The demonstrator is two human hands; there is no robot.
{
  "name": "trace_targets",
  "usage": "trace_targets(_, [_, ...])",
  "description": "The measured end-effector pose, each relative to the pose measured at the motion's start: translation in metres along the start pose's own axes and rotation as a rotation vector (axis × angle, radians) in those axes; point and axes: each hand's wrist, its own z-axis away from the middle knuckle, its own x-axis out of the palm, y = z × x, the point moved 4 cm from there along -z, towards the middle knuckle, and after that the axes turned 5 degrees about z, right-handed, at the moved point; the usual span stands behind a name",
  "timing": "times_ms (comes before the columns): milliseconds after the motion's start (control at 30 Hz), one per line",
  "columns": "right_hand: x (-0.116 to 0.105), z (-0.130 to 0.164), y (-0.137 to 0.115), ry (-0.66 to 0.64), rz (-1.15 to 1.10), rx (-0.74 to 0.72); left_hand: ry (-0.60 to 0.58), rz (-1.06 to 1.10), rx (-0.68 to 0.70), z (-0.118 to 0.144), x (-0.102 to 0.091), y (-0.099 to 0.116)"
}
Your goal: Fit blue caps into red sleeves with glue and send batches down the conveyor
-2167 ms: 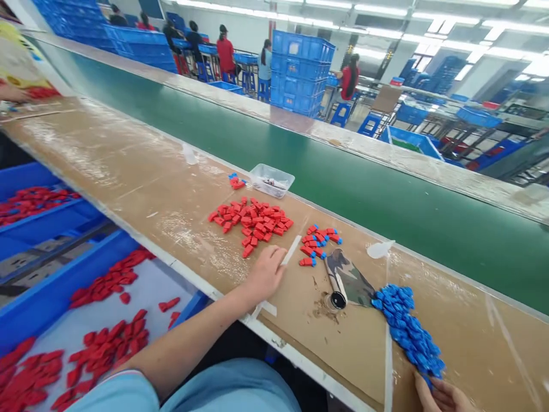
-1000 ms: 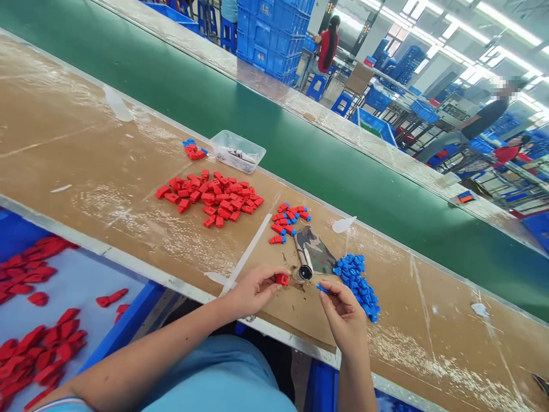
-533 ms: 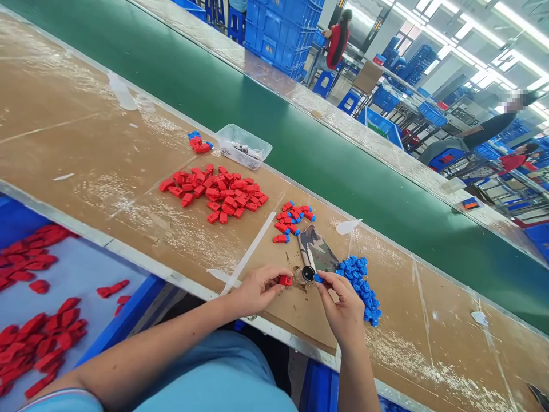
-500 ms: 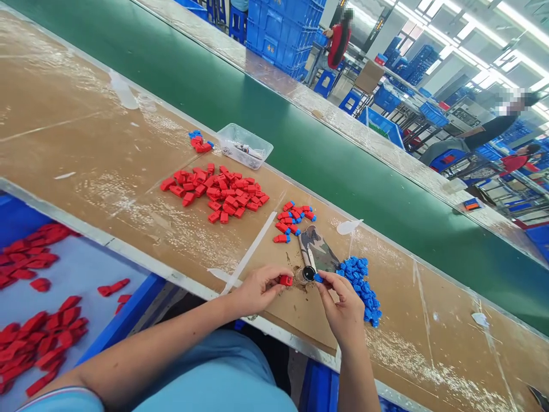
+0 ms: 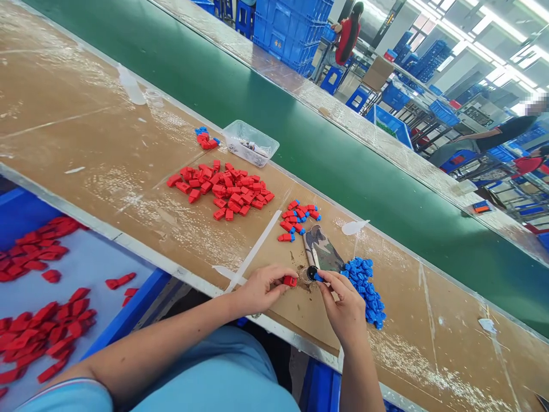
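Note:
My left hand [image 5: 263,290] pinches a small red plastic block [image 5: 290,281] between thumb and fingertips, low over the table. In my right hand [image 5: 345,306] is a small blue plastic piece [image 5: 318,277], held by the fingertips against a small round black cup or lid [image 5: 312,272]. A clear round container [image 5: 304,276] sits right beside the black one; what is inside cannot be made out. Behind them lies a camouflage cloth [image 5: 326,252] with a pale stick-like thing at its edge. Loose blue pieces [image 5: 364,289] are heaped next to my right hand.
Red blocks [image 5: 227,189] lie piled left of centre, and red blocks with blue ends [image 5: 295,217] lie behind my hands. A clear tray [image 5: 251,143] stands by the green conveyor belt [image 5: 274,106]. At lower left is a blue bin [image 5: 141,306] of red parts. Co-workers sit beyond.
The blue piece in my right hand now overlaps the rim of the black round thing, which looks more tilted. My left hand keeps its red block. The whole view has shifted slightly.

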Motion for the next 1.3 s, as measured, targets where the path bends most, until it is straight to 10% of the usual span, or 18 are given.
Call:
trace_targets(700, [0.000,0.011,-0.020,-0.037,-0.372,0.159,0.008,0.301,-0.107,0.003,0.006,-0.011])
trace_targets(1300, [0.017,0.017,-0.030,-0.086,-0.328,0.132,-0.028,-0.019,-0.016,0.004,0.000,0.001])
